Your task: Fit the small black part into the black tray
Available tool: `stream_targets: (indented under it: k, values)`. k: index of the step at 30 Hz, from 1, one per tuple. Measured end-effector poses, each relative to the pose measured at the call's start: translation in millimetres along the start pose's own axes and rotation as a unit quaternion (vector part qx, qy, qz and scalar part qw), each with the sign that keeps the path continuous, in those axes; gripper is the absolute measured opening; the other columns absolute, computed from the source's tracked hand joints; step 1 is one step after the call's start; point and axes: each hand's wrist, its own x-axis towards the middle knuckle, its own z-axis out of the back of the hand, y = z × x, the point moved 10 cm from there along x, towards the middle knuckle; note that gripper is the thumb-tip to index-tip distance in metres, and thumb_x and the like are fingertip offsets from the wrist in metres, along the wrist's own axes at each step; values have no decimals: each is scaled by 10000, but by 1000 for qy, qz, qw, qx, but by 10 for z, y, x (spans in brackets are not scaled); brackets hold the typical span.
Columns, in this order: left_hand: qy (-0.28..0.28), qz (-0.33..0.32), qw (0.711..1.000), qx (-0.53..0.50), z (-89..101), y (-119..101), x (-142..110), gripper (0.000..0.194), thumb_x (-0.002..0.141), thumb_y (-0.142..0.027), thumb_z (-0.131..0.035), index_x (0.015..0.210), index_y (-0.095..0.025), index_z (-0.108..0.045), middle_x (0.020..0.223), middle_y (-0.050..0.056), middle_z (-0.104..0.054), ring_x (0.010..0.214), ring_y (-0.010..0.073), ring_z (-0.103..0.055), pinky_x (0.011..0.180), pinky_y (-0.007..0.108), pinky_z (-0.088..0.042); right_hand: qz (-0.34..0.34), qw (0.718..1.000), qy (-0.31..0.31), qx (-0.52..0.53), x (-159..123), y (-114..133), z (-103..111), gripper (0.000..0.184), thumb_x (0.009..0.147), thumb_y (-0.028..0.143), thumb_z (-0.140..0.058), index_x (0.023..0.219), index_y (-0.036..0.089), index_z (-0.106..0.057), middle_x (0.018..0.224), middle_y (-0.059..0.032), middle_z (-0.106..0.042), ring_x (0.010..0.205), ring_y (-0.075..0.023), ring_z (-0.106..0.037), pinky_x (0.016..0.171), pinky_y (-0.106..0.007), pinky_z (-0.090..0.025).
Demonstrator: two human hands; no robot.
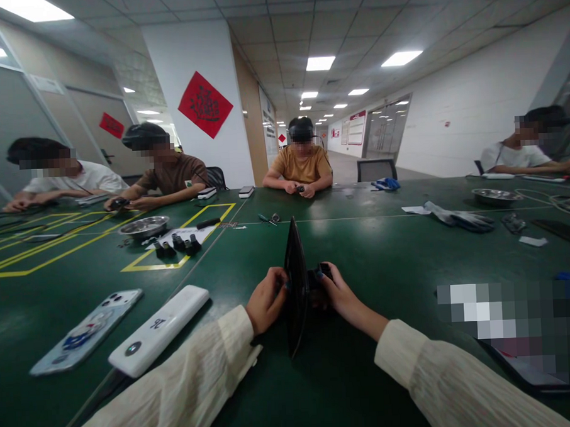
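Observation:
A thin black flat panel (296,288) stands upright over the table in front of me, seen almost edge-on. My left hand (268,300) is closed at its left side, thumb and fingers pressed on the panel. On the other side, my right hand (341,296) is wrapped round a small black part (320,281) that sits against the panel. Whether this part is fixed to the panel I cannot tell. Left of my left hand lie a white power bank (160,329) and a phone in a clear printed case (89,329).
Several black parts (177,244) and a metal bowl (144,227) stand at the far left on the green table (239,253). Pliers (267,219) lie ahead, gloves (458,217) and another bowl (496,196) to the right. Several people sit around the table.

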Motion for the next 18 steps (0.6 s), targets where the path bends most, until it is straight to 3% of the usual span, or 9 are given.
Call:
stream_targets:
  k: [7,11,18]
  values:
    - [7,43,998,48,-58,194,53,183,897,-317,-284,909,-184,-409,824,57,-532,772,188,-524,719,343,-435,1,1000,-6,2,1,4,-2,506,776,578,-465,1112,254,-269,678,41,-553,490,-131,-591,376,-200,-381]
    - [47,10,992,113,-125,150,89,310,914,-329,-230,763,-183,-457,746,58,-528,731,195,-495,720,356,-424,-1,1000,-6,1,-9,18,-5,521,772,585,-465,1121,253,-265,682,42,-557,484,-133,-589,383,-208,-386]
    - [90,-15,989,118,-165,97,92,382,921,-337,-196,734,-176,-487,743,66,-541,713,201,-476,705,358,-411,-7,1000,1,-1,-14,6,0,539,773,590,-462,1146,259,-255,717,31,-563,514,-135,-597,398,-210,-392]
